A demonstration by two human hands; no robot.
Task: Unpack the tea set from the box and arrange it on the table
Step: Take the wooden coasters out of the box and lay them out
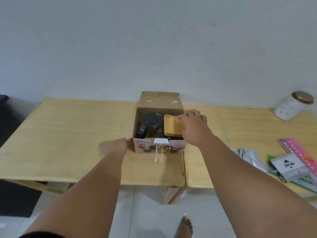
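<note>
A low wooden table stands against a pale wall, with a second table butted to its right edge, and the open cardboard box sits on the first one close to the seam between them. Off to the right, well apart from the box, a white jar with a bronze-coloured lid stands near the far edge, and a heap of stationery packets — one marked JOYKO, a pink one marked PAPERLINE — lies at the near right corner. A bare foot shows on the pale floor tiles below. The box's back flap stands upright behind the opening, and its printed front panel faces the camera with a white label at the top edge. Inside, on the left, a dark teapot sits upright under its round lid, its handle pointing toward the near left corner of the box. On the right lies a wooden tray, roughly flat and slightly tilted, its long axis running from front to back of the box; darker pieces under it are too shadowed to make out. The right hand reaches over the box's right wall, and its fingers close on the tray's right edge, covering that side. The left hand is blurred beside the box's near left corner — whether it grips the cardboard or only rests against it cannot be told.
</note>
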